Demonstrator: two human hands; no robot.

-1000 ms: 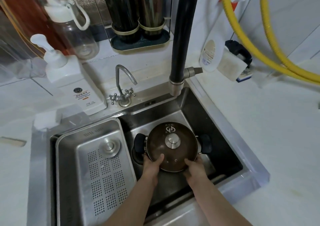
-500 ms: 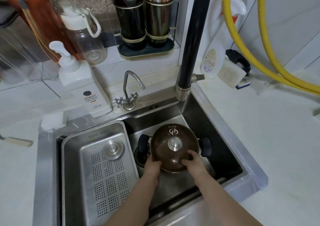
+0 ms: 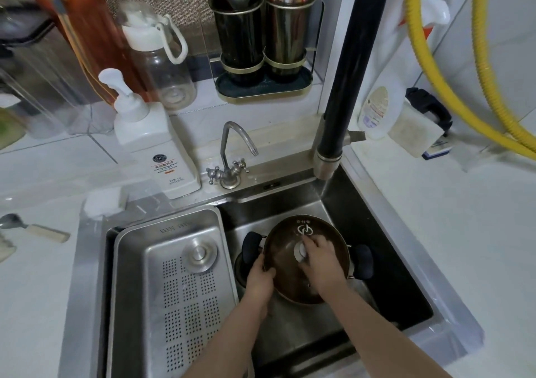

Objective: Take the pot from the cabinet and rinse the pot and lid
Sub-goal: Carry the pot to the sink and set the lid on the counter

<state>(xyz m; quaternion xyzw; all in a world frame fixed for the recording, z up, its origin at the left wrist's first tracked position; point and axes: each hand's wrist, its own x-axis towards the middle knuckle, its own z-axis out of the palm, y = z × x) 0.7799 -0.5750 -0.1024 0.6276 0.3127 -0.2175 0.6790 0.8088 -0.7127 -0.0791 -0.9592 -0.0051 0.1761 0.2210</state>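
The right hand [image 3: 320,258] lies over the middle of the lid [image 3: 290,244], fingers closed around its metal knob [image 3: 300,251], while the left hand [image 3: 259,283] grips the lid's near-left rim, thumb on top. The brown lid sits on the pot [image 3: 362,264], whose two dark side handles stick out left and right. The pot stands in the right basin of the steel sink [image 3: 377,232], below the black faucet [image 3: 348,87]. A perforated steel tray [image 3: 174,290] fills the left basin, and a white soap dispenser [image 3: 156,145] stands on the counter behind
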